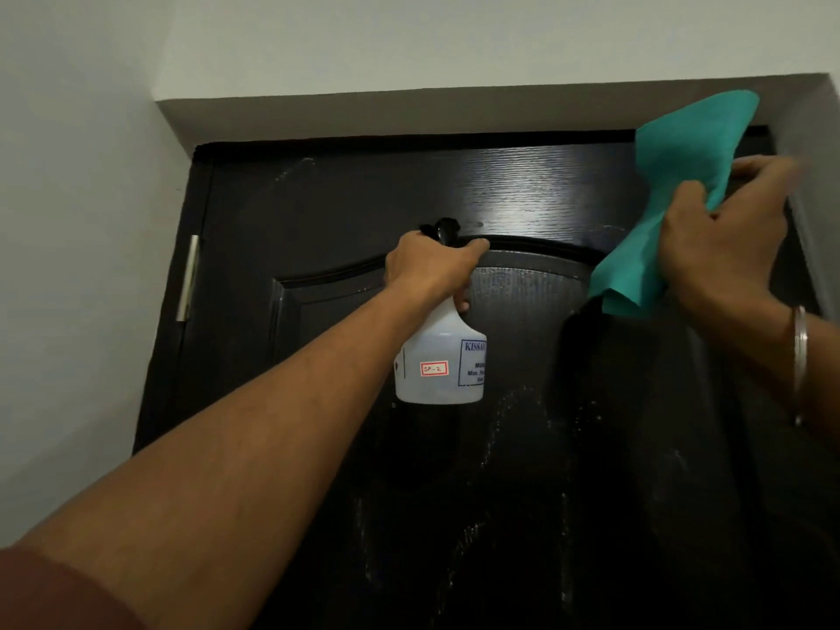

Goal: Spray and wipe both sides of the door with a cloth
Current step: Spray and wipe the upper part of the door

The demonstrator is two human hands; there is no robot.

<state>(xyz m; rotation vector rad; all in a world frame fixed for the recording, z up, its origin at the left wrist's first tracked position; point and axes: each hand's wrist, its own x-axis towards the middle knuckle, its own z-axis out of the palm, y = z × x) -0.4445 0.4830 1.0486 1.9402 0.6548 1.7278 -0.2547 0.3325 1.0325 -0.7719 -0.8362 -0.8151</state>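
Your left hand (429, 266) curls round the neck of a white spray bottle (440, 361), raised before the dark door's (318, 211) upper panel. To its right, your right hand (722, 234) grips a teal cloth (682, 175) against the door's top corner.

A single head-worn, wide-angle view looks forward and tilts upward at the upper part of a dark door (345, 197), close enough that both arms reach it. The door fills the centre and lower right of the frame; pale wall (68, 220) takes the left side and the top. The left arm enters from the lower left corner, the right from the right edge.
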